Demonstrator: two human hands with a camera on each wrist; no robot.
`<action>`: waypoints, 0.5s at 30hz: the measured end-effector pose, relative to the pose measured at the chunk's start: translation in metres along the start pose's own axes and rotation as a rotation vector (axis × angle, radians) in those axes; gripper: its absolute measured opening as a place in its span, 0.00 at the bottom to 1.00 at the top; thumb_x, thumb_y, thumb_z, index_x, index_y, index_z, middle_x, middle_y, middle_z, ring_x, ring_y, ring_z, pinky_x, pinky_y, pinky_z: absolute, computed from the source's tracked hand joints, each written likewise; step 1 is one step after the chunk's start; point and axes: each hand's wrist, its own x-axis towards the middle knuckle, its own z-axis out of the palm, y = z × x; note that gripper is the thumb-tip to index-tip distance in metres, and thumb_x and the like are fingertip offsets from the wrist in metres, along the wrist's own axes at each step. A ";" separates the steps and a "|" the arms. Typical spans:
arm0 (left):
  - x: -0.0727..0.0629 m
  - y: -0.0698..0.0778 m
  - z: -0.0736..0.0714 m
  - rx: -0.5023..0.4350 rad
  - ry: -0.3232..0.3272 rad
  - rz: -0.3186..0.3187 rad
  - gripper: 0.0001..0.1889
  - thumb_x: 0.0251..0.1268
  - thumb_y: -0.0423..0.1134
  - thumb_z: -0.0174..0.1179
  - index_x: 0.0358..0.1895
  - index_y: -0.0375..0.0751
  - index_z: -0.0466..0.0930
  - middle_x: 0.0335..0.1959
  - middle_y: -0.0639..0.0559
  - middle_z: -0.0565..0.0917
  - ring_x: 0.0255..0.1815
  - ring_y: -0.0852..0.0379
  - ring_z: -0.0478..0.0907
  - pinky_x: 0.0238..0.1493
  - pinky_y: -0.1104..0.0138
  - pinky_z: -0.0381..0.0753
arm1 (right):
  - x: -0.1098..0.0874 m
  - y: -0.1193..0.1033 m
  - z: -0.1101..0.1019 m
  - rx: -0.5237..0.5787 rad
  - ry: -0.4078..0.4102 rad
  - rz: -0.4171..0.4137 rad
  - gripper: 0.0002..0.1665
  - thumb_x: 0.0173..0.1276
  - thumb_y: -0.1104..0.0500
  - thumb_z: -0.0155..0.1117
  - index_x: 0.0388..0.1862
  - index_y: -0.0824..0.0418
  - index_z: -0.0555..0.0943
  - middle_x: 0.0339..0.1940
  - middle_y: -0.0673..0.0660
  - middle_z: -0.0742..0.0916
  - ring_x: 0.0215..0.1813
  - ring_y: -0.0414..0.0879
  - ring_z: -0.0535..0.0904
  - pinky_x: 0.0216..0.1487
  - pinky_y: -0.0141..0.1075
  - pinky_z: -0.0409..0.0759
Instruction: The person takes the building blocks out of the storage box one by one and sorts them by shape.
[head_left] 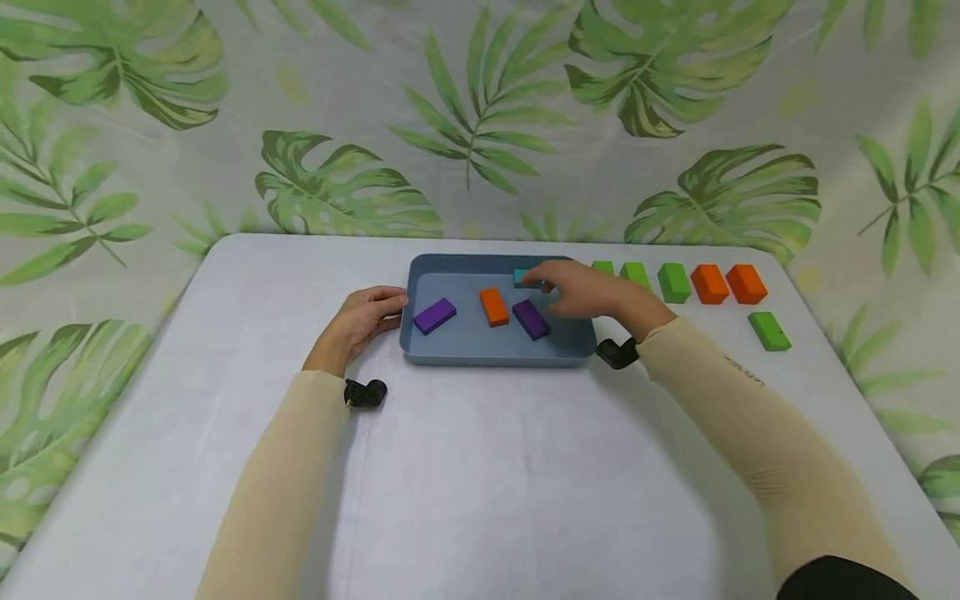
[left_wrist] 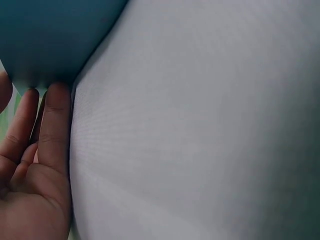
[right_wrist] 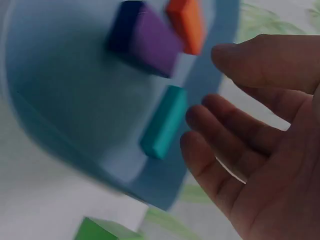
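In the head view my left hand [head_left: 363, 321] is at the left end of a blue-grey tray [head_left: 502, 362]. Its nearly straight fingers [left_wrist: 54, 125] touch the outer wall in the left wrist view. My right hand [head_left: 581, 287] is over the tray's right half, fingers spread and holding nothing. A teal block [right_wrist: 165, 122] lies by the far wall, just off those fingertips and partly hidden from the head view. Also in the tray lie a purple block [head_left: 435, 316] at left, an orange block [head_left: 494, 307] mid-tray and another purple block [head_left: 531, 320] near the right hand.
Right of the tray several blocks stand in a row, green blocks [head_left: 674, 283] and two orange blocks [head_left: 709, 284]. One more green block [head_left: 769, 331] lies in front of the row's right end. A leaf-print cloth [head_left: 480, 125] hangs behind the white table [head_left: 465, 483].
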 end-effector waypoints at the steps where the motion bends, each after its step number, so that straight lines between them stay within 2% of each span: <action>1: 0.000 0.000 0.000 -0.003 -0.001 0.000 0.24 0.75 0.38 0.55 0.70 0.34 0.68 0.67 0.42 0.72 0.56 0.59 0.77 0.69 0.64 0.78 | 0.004 0.001 0.003 -0.024 -0.021 0.010 0.35 0.66 0.69 0.57 0.73 0.62 0.68 0.72 0.62 0.73 0.68 0.60 0.73 0.68 0.55 0.76; 4: 0.000 0.000 0.002 -0.009 -0.007 0.001 0.24 0.74 0.38 0.56 0.69 0.34 0.69 0.66 0.43 0.73 0.55 0.60 0.77 0.68 0.65 0.79 | 0.010 0.003 0.010 -0.080 -0.077 0.050 0.38 0.64 0.67 0.63 0.74 0.61 0.67 0.74 0.63 0.71 0.69 0.59 0.71 0.72 0.55 0.73; 7: 0.000 0.000 0.001 -0.018 -0.012 0.006 0.24 0.74 0.37 0.56 0.69 0.35 0.69 0.65 0.43 0.74 0.54 0.61 0.78 0.64 0.67 0.81 | 0.012 0.004 0.017 -0.130 -0.097 0.066 0.40 0.62 0.65 0.67 0.74 0.59 0.67 0.72 0.65 0.72 0.67 0.58 0.71 0.71 0.55 0.74; 12: 0.001 0.000 -0.002 -0.029 -0.011 0.018 0.24 0.74 0.36 0.56 0.69 0.33 0.69 0.64 0.42 0.74 0.50 0.63 0.79 0.59 0.71 0.83 | 0.015 0.001 0.022 -0.160 -0.078 0.069 0.41 0.59 0.65 0.70 0.72 0.56 0.70 0.65 0.66 0.74 0.59 0.57 0.72 0.59 0.51 0.80; 15: 0.001 -0.002 -0.004 -0.032 -0.007 0.017 0.24 0.74 0.36 0.56 0.69 0.33 0.69 0.65 0.42 0.74 0.49 0.64 0.79 0.58 0.71 0.83 | 0.018 -0.001 0.026 -0.181 -0.065 0.068 0.41 0.59 0.65 0.71 0.71 0.55 0.70 0.64 0.66 0.73 0.58 0.58 0.72 0.57 0.50 0.80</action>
